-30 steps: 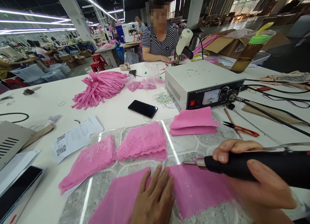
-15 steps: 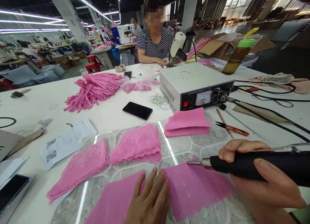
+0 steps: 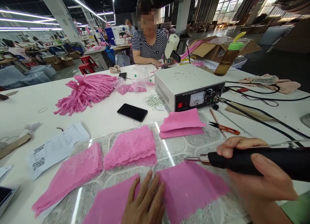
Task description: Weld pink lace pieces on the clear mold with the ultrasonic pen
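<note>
My left hand [image 3: 145, 203] lies flat with fingers stretched out on a pink fabric piece [image 3: 191, 188] spread over a glass-topped work pad [image 3: 208, 143]. My right hand [image 3: 256, 175] is wrapped round the black handle of a welding tool [image 3: 252, 162], held level with its metal tip [image 3: 193, 159] pointing left just above the fabric. A cable runs from the tool's side toward the white control box [image 3: 189, 86] behind.
Two stacks of pink lace [image 3: 132, 149] [image 3: 70, 172] and a folded pink stack [image 3: 181, 123] lie ahead. A phone [image 3: 132, 112], orange snips [image 3: 225, 128], paper sheet [image 3: 53, 149], pink strap pile [image 3: 82, 91] and a bottle [image 3: 227, 59] stand around. A person in a striped shirt [image 3: 149, 46] sits opposite.
The view has swung to the right and slightly up, so everything slid left in the picture. Both hands keep their hold and pose on the fabric and tool.
</note>
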`<action>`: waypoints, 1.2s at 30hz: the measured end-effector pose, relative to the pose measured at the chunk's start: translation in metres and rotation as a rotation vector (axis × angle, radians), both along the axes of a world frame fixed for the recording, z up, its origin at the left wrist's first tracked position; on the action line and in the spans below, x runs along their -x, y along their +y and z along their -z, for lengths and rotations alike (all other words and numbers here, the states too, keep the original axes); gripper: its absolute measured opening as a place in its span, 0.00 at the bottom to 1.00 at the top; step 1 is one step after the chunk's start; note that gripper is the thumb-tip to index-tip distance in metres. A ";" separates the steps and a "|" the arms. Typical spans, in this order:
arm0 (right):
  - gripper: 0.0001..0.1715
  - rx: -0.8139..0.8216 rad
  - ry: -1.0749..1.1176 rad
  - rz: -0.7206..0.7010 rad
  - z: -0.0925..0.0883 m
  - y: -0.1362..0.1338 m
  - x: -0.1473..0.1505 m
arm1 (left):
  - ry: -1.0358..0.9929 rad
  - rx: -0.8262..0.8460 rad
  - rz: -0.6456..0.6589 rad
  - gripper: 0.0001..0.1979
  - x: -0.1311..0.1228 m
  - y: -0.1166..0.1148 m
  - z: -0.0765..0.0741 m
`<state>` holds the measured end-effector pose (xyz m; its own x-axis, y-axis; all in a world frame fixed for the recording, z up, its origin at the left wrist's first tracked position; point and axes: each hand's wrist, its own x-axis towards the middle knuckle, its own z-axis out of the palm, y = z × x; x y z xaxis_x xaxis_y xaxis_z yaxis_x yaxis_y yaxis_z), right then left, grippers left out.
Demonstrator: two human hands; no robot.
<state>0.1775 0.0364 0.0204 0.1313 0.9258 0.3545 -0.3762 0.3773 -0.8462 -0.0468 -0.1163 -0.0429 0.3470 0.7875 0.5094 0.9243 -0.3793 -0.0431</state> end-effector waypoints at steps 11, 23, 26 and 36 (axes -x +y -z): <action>0.06 0.003 -0.025 0.059 0.000 0.001 -0.009 | 0.049 0.012 0.002 0.14 0.002 -0.003 0.006; 0.06 -0.034 -0.021 0.026 -0.001 0.002 -0.008 | 0.006 -0.015 0.034 0.12 0.004 -0.004 0.000; 0.07 -0.017 -0.011 0.020 -0.001 0.002 -0.009 | 0.036 -0.025 0.099 0.12 0.004 0.002 -0.014; 0.06 -0.046 0.027 0.067 0.007 0.003 -0.017 | -0.062 0.196 0.327 0.12 -0.044 0.067 -0.039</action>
